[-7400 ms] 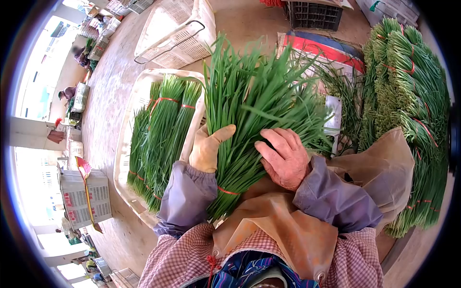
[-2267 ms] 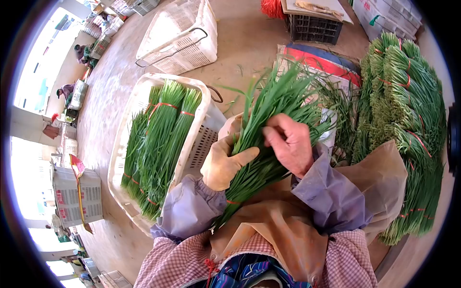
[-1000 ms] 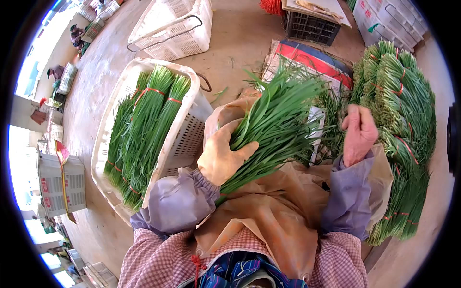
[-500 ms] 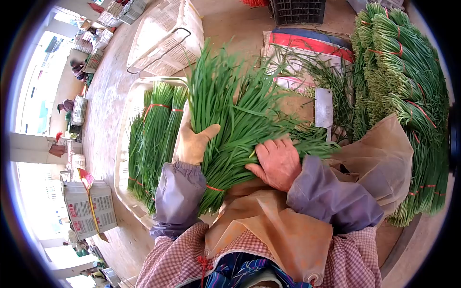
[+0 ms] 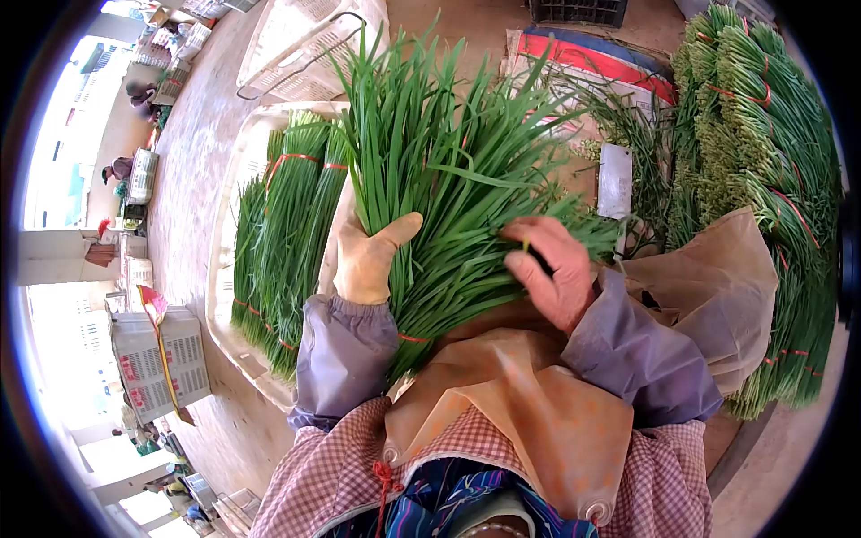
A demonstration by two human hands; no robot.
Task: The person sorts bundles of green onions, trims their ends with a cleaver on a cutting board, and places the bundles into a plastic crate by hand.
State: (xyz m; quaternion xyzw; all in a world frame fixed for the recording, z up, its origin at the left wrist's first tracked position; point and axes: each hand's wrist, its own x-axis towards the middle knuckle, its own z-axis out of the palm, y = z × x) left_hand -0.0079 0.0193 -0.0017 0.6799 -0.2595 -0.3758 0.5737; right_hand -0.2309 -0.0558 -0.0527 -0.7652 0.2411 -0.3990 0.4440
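Observation:
My left hand (image 5: pixel 368 262), in a pale tan glove, is closed round a thick bunch of green garlic chives (image 5: pixel 457 193), thumb across the front. A red band (image 5: pixel 413 339) ties the bunch near its stem end, and the long leaves fan upward and to the right. My bare right hand (image 5: pixel 558 269) is at the right side of the leaves, fingers curled and thumb close to them, with a small yellowish leaf (image 5: pixel 526 244) between them. A cleaver with a broad blade (image 5: pixel 614 182) lies just beyond that hand.
On the left, a white crate (image 5: pixel 218 287) holds tied chive bundles (image 5: pixel 291 224). Another white crate (image 5: pixel 309 49) stands behind. Tied bundles (image 5: pixel 771 134) are stacked at right. Loose trimmings (image 5: pixel 628 117) lie on a printed sack (image 5: pixel 574 56). Other people (image 5: pixel 118 169) are far left.
My right hand has moved up and to the right across the leaves, its fingers lifting off them. My left hand keeps its hold on the chives. The whole view has shifted slightly.

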